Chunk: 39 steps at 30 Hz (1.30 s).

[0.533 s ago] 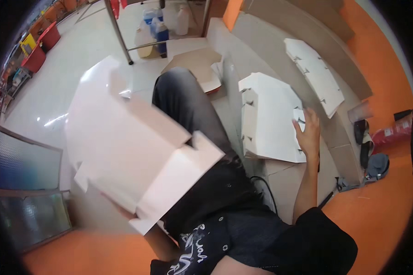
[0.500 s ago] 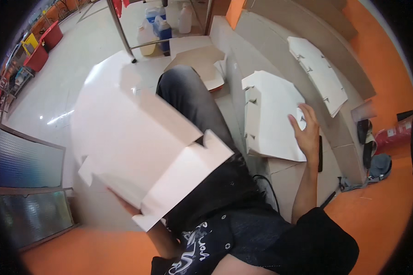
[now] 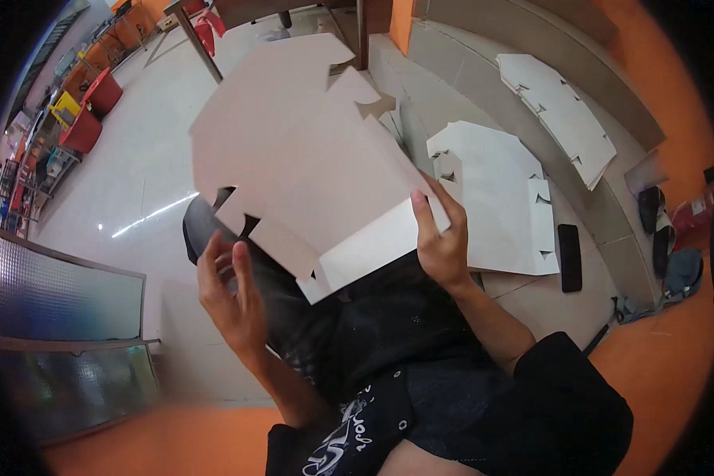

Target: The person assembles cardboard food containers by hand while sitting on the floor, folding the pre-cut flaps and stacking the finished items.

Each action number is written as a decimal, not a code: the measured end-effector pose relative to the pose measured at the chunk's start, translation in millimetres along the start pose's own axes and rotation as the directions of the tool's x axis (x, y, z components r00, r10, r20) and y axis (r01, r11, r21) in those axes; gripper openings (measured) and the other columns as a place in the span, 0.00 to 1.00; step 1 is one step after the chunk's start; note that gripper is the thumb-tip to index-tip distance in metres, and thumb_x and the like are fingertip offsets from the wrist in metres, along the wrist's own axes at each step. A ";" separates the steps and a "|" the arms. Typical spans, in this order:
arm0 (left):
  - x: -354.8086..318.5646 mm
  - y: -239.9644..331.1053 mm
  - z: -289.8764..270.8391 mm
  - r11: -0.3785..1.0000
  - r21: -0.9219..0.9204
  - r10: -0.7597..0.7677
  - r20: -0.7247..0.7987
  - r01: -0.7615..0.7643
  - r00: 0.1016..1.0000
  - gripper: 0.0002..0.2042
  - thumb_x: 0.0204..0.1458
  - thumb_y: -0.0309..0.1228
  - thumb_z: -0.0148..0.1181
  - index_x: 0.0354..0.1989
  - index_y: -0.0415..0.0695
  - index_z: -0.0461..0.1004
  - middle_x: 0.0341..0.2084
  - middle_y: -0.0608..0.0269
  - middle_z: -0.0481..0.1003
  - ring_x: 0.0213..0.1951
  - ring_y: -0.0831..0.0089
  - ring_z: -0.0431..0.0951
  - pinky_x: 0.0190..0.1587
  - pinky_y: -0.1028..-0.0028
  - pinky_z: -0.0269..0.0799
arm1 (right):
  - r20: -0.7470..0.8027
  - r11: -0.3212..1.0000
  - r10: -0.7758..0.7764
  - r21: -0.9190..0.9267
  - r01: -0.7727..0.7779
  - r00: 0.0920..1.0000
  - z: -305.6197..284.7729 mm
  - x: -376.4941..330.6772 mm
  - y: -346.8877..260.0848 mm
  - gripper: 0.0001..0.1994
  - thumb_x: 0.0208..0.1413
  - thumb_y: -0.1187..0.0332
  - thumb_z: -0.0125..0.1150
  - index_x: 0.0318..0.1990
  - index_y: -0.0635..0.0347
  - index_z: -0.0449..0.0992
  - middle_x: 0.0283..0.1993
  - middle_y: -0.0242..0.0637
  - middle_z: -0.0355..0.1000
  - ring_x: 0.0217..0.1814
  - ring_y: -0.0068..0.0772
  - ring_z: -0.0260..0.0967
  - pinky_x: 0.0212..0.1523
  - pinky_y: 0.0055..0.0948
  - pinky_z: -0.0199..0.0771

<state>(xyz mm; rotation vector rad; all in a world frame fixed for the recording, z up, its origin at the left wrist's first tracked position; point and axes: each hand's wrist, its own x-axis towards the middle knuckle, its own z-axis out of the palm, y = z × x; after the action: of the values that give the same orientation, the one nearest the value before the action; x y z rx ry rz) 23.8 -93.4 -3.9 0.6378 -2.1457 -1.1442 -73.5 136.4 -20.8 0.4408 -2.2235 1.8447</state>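
Note:
A large white cardboard box blank (image 3: 285, 135) lies tilted over my lap, its near flap folded up and slots cut along its edges. My right hand (image 3: 443, 238) grips the blank at its near right corner, thumb on the folded flap and fingers behind. My left hand (image 3: 234, 297) is raised just off the near left edge, fingers apart and holding nothing. To the right of my right hand lies a stack of similar flat white blanks (image 3: 496, 198) on a tiled step.
Another stack of white blanks (image 3: 559, 119) rests on the higher step. A black phone (image 3: 569, 258) lies beside the nearer stack. At the left stand a glass-panelled frame (image 3: 67, 293) and red tubs (image 3: 82, 131). A grey cap-like item (image 3: 681, 278) sits at the far right.
The blank has swung right and away from me. My right hand has left the stack and taken hold of the blank; my left hand has come out from under it and let go.

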 end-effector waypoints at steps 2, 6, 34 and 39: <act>-7.7 25.1 22.9 0.875 -0.481 0.085 0.264 0.055 0.961 0.23 0.63 0.38 0.51 0.60 0.34 0.64 0.39 0.53 0.75 0.37 0.72 0.78 0.34 0.74 0.77 | 0.144 0.942 -0.245 -0.197 0.270 0.959 -0.3 -5.6 0.3 0.23 0.51 0.81 0.56 0.58 0.67 0.69 0.57 0.51 0.68 0.59 0.47 0.68 0.58 0.35 0.67; -8.2 64.8 85.4 0.824 -0.534 0.145 0.524 0.191 0.839 0.17 0.61 0.36 0.56 0.54 0.38 0.70 0.39 0.58 0.76 0.38 0.74 0.77 0.34 0.74 0.78 | 0.508 0.782 -0.309 -0.345 0.518 0.804 -10.4 -16.1 -13.7 0.37 0.38 0.85 0.60 0.64 0.65 0.63 0.67 0.53 0.55 0.66 0.59 0.58 0.61 0.42 0.66; -26.8 48.9 132.2 0.410 -0.821 -0.006 0.432 0.396 0.902 0.11 0.61 0.29 0.54 0.39 0.31 0.77 0.24 0.71 0.74 0.29 0.89 0.66 0.26 0.81 0.63 | 0.211 0.784 -0.470 -0.347 0.515 0.857 -4.1 -16.8 20.2 0.16 0.54 0.76 0.62 0.51 0.66 0.77 0.59 0.58 0.65 0.59 0.56 0.68 0.57 0.44 0.72; -36.2 53.6 132.0 0.449 -0.794 0.012 0.463 0.409 0.886 0.12 0.61 0.29 0.54 0.44 0.32 0.77 0.29 0.69 0.78 0.35 0.85 0.73 0.35 0.80 0.72 | 0.180 0.718 -0.498 -0.464 0.519 0.849 -4.3 -19.6 23.8 0.17 0.58 0.72 0.58 0.54 0.72 0.73 0.58 0.57 0.66 0.58 0.53 0.69 0.55 0.41 0.73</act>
<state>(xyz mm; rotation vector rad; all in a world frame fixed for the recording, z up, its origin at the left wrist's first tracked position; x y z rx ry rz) -51.4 30.8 -26.2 0.1435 -1.3828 -2.4564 -64.0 146.3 -48.8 0.8817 -2.1884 0.9419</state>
